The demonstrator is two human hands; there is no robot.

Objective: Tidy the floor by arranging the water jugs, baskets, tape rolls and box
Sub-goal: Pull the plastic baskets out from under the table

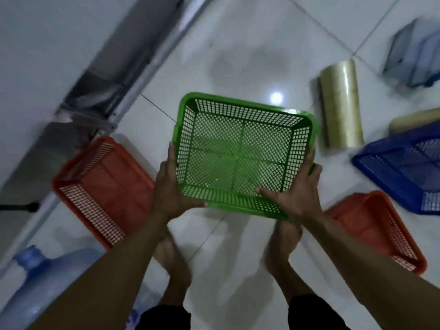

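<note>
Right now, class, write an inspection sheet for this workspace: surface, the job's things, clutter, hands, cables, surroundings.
Surface: pale glossy tiled floor, a light glare on it.
Job's things: green basket held up, empty; orange basket at left near the wall, another orange basket at right; blue basket at right; tape roll lying on its side, a second roll behind the blue basket; water jug lying bottom left.
Clutter: blurred blue-grey item, top right, cannot tell what.
Hands: left hand and right hand grip the green basket's near corners.
Cables: nothing seen.
Surroundings: wall and metal frame at left; bare feet below.
</note>
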